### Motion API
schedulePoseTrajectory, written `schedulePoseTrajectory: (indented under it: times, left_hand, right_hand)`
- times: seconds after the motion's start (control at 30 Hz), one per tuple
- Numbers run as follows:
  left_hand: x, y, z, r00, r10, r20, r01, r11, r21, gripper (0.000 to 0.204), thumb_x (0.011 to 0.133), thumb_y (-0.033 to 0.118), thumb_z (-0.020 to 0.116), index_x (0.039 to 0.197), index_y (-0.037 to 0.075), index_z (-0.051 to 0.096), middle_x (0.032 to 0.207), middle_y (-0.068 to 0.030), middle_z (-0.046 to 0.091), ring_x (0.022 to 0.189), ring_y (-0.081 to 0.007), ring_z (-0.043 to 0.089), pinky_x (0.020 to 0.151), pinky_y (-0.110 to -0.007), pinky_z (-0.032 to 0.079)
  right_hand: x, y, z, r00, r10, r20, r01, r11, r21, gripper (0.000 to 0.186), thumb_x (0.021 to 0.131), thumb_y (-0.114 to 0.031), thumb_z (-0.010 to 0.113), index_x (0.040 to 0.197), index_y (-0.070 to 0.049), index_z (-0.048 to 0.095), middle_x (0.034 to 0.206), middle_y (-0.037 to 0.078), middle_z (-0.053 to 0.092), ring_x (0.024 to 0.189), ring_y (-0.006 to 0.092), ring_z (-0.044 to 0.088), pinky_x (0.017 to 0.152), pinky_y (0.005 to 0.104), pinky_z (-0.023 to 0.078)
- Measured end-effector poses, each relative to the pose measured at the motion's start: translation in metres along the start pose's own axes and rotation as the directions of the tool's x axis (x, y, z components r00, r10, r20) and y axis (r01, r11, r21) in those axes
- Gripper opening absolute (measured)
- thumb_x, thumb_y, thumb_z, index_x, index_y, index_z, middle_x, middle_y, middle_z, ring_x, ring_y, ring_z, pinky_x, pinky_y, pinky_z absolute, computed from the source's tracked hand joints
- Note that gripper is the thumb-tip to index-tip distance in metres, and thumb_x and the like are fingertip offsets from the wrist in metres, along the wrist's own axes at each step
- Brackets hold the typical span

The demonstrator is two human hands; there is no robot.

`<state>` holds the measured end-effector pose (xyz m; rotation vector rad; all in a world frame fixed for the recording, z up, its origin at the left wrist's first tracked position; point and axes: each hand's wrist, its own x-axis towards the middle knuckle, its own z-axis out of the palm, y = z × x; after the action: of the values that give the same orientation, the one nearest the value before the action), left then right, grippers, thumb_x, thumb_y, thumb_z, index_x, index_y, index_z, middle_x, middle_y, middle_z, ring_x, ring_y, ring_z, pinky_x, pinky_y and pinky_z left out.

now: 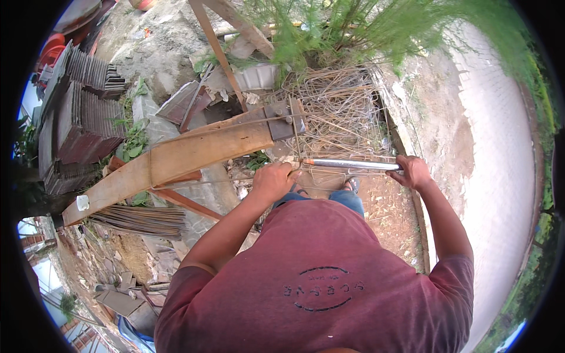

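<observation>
My right hand point(412, 172) is wrapped round the near-right end of a silver metal pipe point(353, 165). The pipe lies roughly level, and its orange-brown left end comes close to my left hand point(273, 183). That hand is closed, with a thin steel rod point(215, 181) running into it from the left; its fingertips are partly hidden. Just beyond it is a long wooden plank point(194, 150), with a dark metal plate point(279, 120) on its right end. Thin rod also lies along the plank and over the plate.
A tangled heap of bent steel stirrups point(338, 112) lies ahead, beneath a feathery green bush point(353, 29). Stacked roof tiles point(88, 117) stand at left, above a bundle of straight rods point(141, 220). A concrete curb point(406, 126) borders the pale paving point(500, 147) at right.
</observation>
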<state>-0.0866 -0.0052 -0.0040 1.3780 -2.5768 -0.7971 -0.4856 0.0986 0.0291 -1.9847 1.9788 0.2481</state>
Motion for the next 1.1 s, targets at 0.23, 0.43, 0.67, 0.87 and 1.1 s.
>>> schedulePoseTrajectory:
  times: [0.23, 0.43, 0.67, 0.87, 1.1]
  left_hand:
    - [0.0, 0.006, 0.006, 0.994, -0.015, -0.104, 0.014, 1.0, -0.005, 0.035, 0.086, 0.04, 0.059, 0.075, 0.007, 0.061, 0.073, -0.0121, 0.063, 0.071, -0.0326, 0.063, 0.061, -0.045, 0.048]
    - [-0.002, 0.001, 0.009, 0.988, -0.008, -0.154, 0.004, 1.0, -0.024, 0.035, 0.085, 0.039, 0.06, 0.073, 0.007, 0.06, 0.071, -0.0117, 0.062, 0.069, -0.0326, 0.062, 0.06, -0.045, 0.047]
    - [0.001, 0.002, 0.008, 0.995, -0.057, -0.083, 0.056, 0.998, -0.014, 0.037, 0.085, 0.043, 0.058, 0.078, 0.008, 0.065, 0.078, -0.0125, 0.065, 0.075, -0.0323, 0.064, 0.065, -0.045, 0.049]
    - [0.001, 0.003, 0.006, 0.996, -0.037, -0.081, 0.035, 0.999, -0.033, 0.033, 0.084, 0.038, 0.062, 0.076, 0.006, 0.061, 0.076, -0.0125, 0.063, 0.076, -0.0325, 0.061, 0.067, -0.044, 0.047]
    - [-0.018, -0.008, -0.015, 0.964, -0.009, -0.266, -0.005, 0.999, -0.05, 0.03, 0.08, 0.027, 0.066, 0.098, 0.005, 0.06, 0.101, -0.0129, 0.06, 0.097, -0.0333, 0.055, 0.081, -0.047, 0.043]
  right_hand:
    - [-0.04, -0.027, 0.029, 0.996, 0.088, 0.033, -0.091, 0.988, 0.127, 0.053, 0.085, -0.058, 0.053, 0.084, -0.005, 0.055, 0.069, 0.023, 0.061, 0.071, 0.0412, 0.061, 0.063, 0.0494, 0.047]
    - [-0.048, -0.052, 0.028, 0.976, 0.212, 0.043, -0.216, 0.967, 0.137, 0.053, 0.083, -0.057, 0.056, 0.084, -0.005, 0.055, 0.073, 0.021, 0.062, 0.072, 0.0423, 0.061, 0.064, 0.0499, 0.047]
    - [-0.047, -0.042, 0.048, 0.977, 0.202, -0.063, -0.19, 0.969, 0.157, 0.054, 0.08, -0.059, 0.06, 0.081, -0.005, 0.057, 0.07, 0.019, 0.062, 0.07, 0.0401, 0.062, 0.062, 0.0478, 0.047]
    - [-0.012, -0.003, 0.032, 0.986, 0.04, -0.159, -0.013, 0.986, 0.164, 0.055, 0.076, -0.061, 0.063, 0.073, -0.007, 0.056, 0.063, 0.015, 0.06, 0.062, 0.0357, 0.06, 0.058, 0.044, 0.047]
    - [0.022, -0.002, -0.001, 0.956, 0.173, -0.237, -0.118, 0.966, 0.229, 0.045, 0.078, -0.047, 0.067, 0.075, -0.004, 0.055, 0.064, 0.019, 0.057, 0.061, 0.0375, 0.058, 0.057, 0.043, 0.045]
